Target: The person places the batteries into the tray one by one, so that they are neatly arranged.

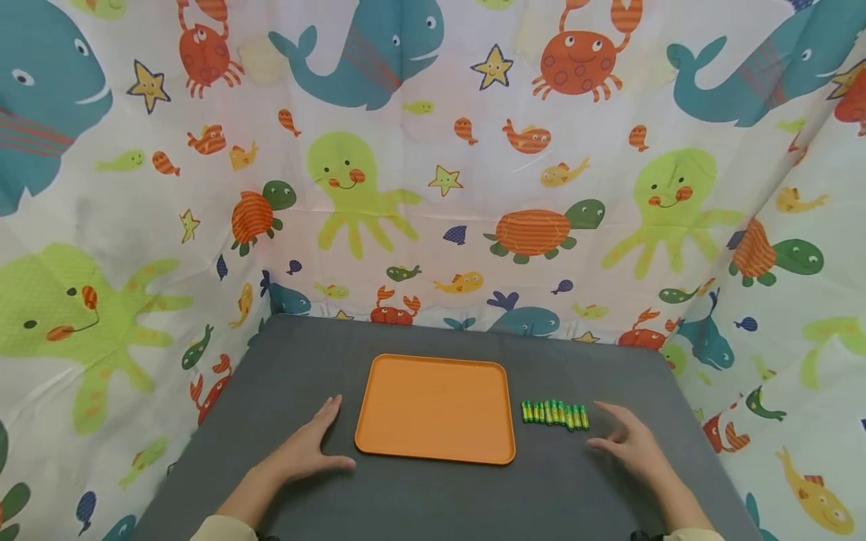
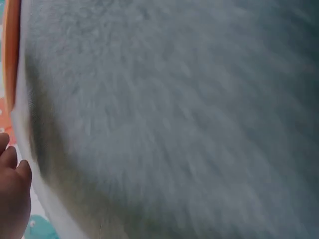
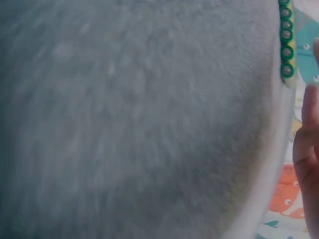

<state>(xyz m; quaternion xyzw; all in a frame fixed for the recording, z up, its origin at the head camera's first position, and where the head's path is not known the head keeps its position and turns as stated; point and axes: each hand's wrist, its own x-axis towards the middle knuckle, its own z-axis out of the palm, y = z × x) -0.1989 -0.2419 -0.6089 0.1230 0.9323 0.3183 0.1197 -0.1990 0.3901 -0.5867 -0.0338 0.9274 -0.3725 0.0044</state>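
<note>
Your left hand [image 1: 304, 451] and right hand [image 1: 634, 445] hold nothing, fingers loosely spread. The row of green-and-yellow batteries [image 1: 555, 414] lies near your right fingertips, between that hand and the orange tray [image 1: 435, 409]; a careless sideways brush could send them rolling apart.

The head camera looks forward and down at the tabletop [image 1: 433, 500] both wrist cameras see close-up.

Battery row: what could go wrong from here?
The batteries lie side by side, packed close, so grasping one may nudge its neighbours. They look round, so a knocked one might roll across the table. The right hand is close to the row's right end; a sideways sweep could scatter it.
</note>
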